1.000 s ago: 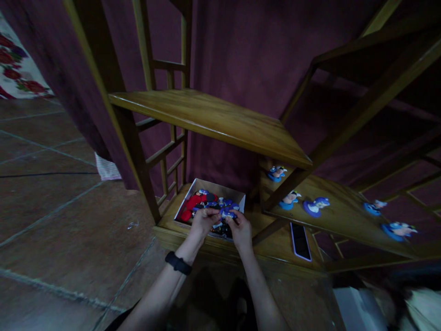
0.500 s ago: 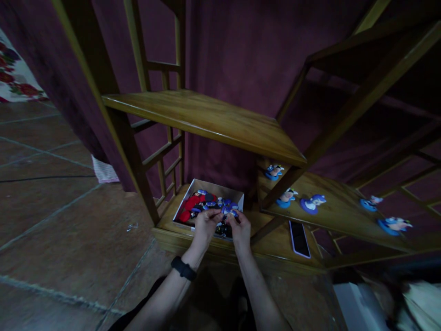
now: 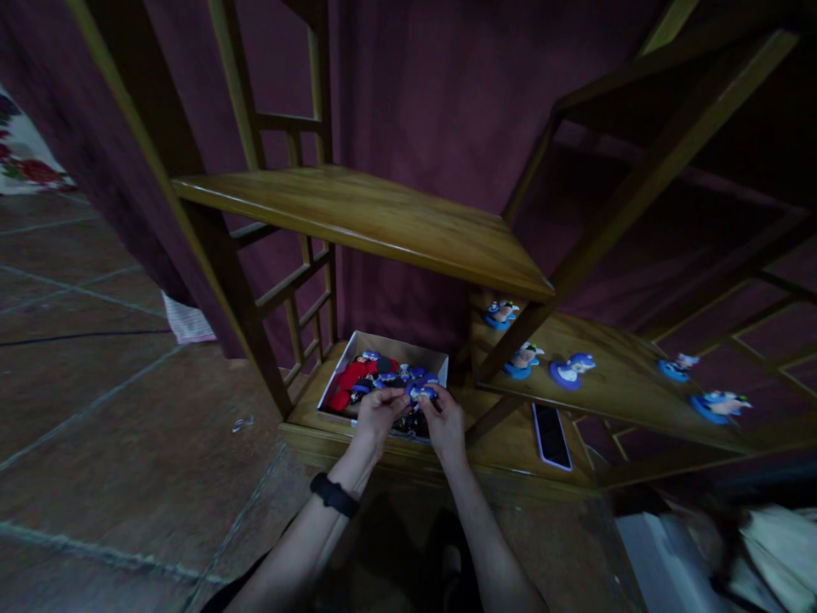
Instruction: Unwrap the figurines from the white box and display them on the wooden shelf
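Note:
Over the front of a white cardboard box (image 3: 429, 351), my left hand (image 3: 378, 419) and my right hand (image 3: 445, 419) pinch a small blue-purple figurine (image 3: 419, 391) between them. Fingers of both hands are closed on its sides. Inside the box lie several more figurines, among them red ones (image 3: 355, 375) on the left and blue and dark ones further right. My forearms hide part of the box's front wall. A black band (image 3: 334, 495) circles my left wrist.
The box stands on the low board of a wooden shelf unit, beneath a higher shelf (image 3: 363, 213). On a board to the right stand several figurines, one with purple hair (image 3: 573, 371). A phone (image 3: 551, 436) lies below them. A slanting post (image 3: 511, 345) rises right of the box.
The whole view has shifted slightly, so the shelves appear a little further left. Both hands stay over the box, still holding the figurine, which shows a bit more clearly between the fingers.

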The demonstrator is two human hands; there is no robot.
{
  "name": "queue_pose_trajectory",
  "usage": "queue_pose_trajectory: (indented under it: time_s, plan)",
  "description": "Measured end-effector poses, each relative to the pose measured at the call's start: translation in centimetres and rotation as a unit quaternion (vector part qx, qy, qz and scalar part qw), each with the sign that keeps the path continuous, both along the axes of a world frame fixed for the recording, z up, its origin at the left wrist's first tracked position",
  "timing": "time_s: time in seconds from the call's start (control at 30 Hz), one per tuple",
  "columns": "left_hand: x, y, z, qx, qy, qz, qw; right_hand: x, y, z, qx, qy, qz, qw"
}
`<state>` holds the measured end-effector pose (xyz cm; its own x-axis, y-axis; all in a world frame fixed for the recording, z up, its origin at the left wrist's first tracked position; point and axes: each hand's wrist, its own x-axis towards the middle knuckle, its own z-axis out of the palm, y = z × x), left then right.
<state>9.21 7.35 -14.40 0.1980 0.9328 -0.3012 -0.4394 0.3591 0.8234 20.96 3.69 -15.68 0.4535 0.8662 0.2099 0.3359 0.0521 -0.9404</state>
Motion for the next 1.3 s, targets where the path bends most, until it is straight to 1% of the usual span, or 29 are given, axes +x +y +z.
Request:
queue_pose_trajectory:
  time_s: [0.17, 0.27, 0.33, 0.4, 0.5, 0.6, 0.7, 0.8, 0.9, 1.07, 1.2, 1.3]
  plan:
    - [-0.2, 0.3, -0.6, -0.052, -0.024, -0.01, 0.998, 0.0, -0.2, 0.0, -0.019, -0.085, -0.002, 0.996]
    - [0.0, 0.7, -1.1, -0.065, -0.035, -0.021, 0.997, -0.1, -0.2, 0.3, -0.018, -0.095, 0.006, 0.995]
    - [0.0, 1.1, -1.1, -0.07, -0.04, -0.017, 0.997, -0.1, 0.0, 0.3, -0.01, -0.063, 0.028, 0.998]
    - [0.0, 1.4, -1.1, -0.087, -0.046, -0.012, 0.995, 0.2, 0.4, 0.0, -0.011, -0.003, 0.045, 0.999]
    - [0.0, 1.6, -0.9, -0.131, -0.055, -0.014, 0.99, 0.9, 0.9, -1.1, -0.027, 0.073, 0.042, 0.996]
    - [0.0, 1.6, -0.7, -0.151, -0.066, -0.015, 0.986, 1.3, 1.4, -2.0, -0.033, 0.092, 0.034, 0.995]
    - [0.1, 1.4, -0.7, -0.142, -0.067, -0.028, 0.987, 1.3, 1.7, -2.3, -0.033, 0.088, 0.05, 0.994]
    - [0.3, 1.2, -0.8, -0.132, -0.05, -0.031, 0.989, 1.1, 1.8, -2.1, -0.03, 0.072, 0.073, 0.994]
    - [0.5, 1.1, -0.7, -0.118, -0.033, -0.02, 0.992, 1.1, 1.9, -1.9, -0.027, 0.053, 0.071, 0.996]
    - [0.5, 1.0, -0.6, -0.09, -0.036, -0.003, 0.995, 0.8, 1.8, -1.5, -0.035, 0.012, 0.066, 0.997]
    - [0.4, 0.9, -0.5, -0.072, -0.037, -0.022, 0.996, 0.6, 1.7, -1.3, -0.026, 0.025, 0.08, 0.996]
    - [0.2, 0.7, -0.6, -0.054, -0.031, -0.021, 0.998, 0.6, 1.8, -1.3, -0.016, 0.03, 0.091, 0.995]
